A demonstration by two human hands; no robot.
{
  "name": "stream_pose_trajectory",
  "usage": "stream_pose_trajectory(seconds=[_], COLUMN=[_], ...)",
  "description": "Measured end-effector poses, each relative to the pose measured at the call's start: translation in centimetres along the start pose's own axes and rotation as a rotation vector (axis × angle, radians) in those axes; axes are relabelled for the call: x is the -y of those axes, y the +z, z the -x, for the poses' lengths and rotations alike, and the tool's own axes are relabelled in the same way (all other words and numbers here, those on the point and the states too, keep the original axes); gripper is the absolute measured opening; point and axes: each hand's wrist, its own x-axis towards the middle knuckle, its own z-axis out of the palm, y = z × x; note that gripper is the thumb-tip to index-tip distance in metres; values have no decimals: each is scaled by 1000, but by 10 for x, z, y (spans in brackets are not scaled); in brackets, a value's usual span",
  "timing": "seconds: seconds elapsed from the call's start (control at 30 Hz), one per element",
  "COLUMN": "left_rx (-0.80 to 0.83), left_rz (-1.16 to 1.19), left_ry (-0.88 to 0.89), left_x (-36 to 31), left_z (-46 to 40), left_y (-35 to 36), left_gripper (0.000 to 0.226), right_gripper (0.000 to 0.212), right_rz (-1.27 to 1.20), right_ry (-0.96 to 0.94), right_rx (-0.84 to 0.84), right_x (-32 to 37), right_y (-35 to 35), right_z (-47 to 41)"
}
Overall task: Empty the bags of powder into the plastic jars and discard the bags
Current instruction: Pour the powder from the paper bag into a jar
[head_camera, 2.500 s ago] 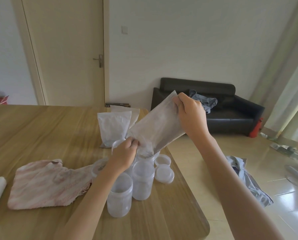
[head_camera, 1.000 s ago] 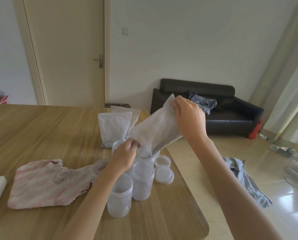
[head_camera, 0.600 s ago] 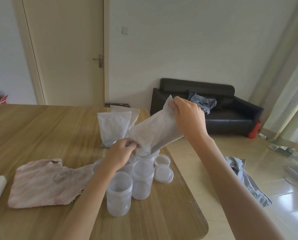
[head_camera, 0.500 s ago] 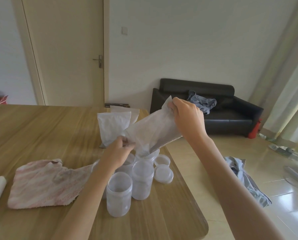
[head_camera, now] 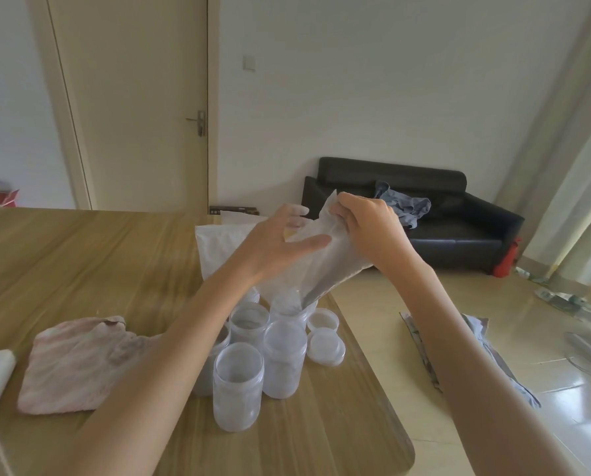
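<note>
R hand is pinching the top corner of a thin translucent bag, tilting it mouth-down over a clear plastic jar at the back of the cluster; powder level inside is too blurred to tell. L hand is lying spread, fingers straight, against the bag's side. Other round jars incl. front jar are standing open, w/ pale residue. Two shallow lids are sitting beside them. A full white bag is standing behind. A crumpled pink cloth is lying on the wood-grain table.
</note>
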Motion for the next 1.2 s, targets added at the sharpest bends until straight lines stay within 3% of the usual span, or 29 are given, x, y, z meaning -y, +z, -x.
stream_pose_trajectory(seconds=[0.17, 0.3, 0.53, 0.77, 1.0, 1.2], left_rx=[41, 12, -60, -109, -166, -198], left_rz=[-105, 32, 101, 95, 83, 92], left_ry=[14, 23, -26, -62, -120, -142], left_x=[3, 12, 21, 23, 25, 24], left_z=[-15, -11, -7, -9, -10, -11], left_y=[15, 28, 41, 44, 44, 42], left_gripper=[24, 48, 31, 32, 33, 27], right_gripper=[20, 26, 24, 25, 20, 14], right_rz=[-66, -132, -343, -568, -618, -588], right_ry=[-10, 25, 126, 344, 406, 327], right_rx=[81, 100, 56, -21, -135, -159], right_x=[4, 4, -10, -34, -47, -43], right_y=[2, 9, 14, 24, 33, 31], right_z=[0, 4, 21, 55, 87, 96])
